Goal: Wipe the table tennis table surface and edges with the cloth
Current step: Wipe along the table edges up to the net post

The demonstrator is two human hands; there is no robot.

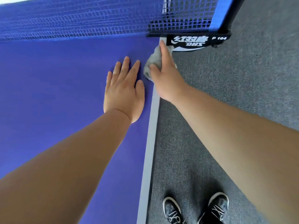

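The blue table tennis table (56,81) fills the left of the view, with its pale side line (150,151) running along the right edge. My right hand (166,73) grips a bunched grey cloth (153,62) and holds it against the table's right edge, just short of the black net clamp (189,40). The thumb lies on the cloth's table side; the fingers reach over it toward the clamp. My left hand (124,89) lies flat on the blue surface, fingers straight, a little left of the cloth.
The blue net (80,18) spans the top of the view, with its post (221,12) at the upper right. Grey carpet (234,75) lies right of the table. My two black shoes (194,209) stand by the table's edge at the bottom.
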